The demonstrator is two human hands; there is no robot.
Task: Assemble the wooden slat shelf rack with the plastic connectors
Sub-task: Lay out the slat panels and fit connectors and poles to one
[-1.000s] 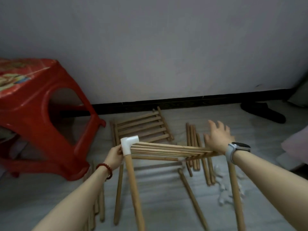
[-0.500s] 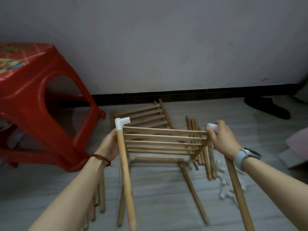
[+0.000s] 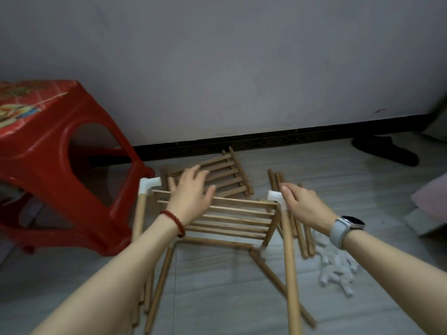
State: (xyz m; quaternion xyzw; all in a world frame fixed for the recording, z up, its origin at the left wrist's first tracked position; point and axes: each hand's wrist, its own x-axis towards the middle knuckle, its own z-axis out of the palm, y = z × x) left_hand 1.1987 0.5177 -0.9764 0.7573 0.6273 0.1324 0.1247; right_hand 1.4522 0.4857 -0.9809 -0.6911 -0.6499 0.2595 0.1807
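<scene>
Frame centre: your left hand spread flat on the slat panel, right hand loosely beside the white connector (light, rigid; grip the posts).

— What can't you make out from here?
— The red stool is cut off at the left edge; the left hand covers part of the slat panel.
— Lower right?
— White connectors, too blurred to count.
</scene>
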